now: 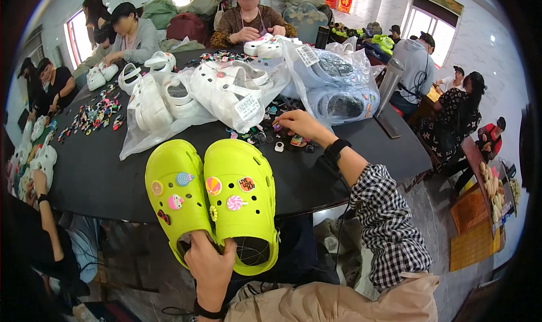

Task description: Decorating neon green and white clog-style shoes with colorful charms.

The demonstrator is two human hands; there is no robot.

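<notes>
So I've got a pair of lime green clogs (227,217) gripped in my left hand (210,268), thumb in one heel and fingers in the other, toes over the near edge of the tabletop (319,181). My right hand (302,125) is at the charm pile (298,141), fingertips by a purple charm (277,127); can't tell if it's pinched. Bagged white clogs (151,106) sit just past the green toes.

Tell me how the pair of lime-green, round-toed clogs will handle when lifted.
The lime-green, round-toed, foam-like clogs probably flex slightly but keep their shape, judging by their smooth, domed uppers. They are likely light for their size, given the many holes and hollow foot openings. The toes might splay apart, since the left hand grips the pair back at those openings.
</notes>
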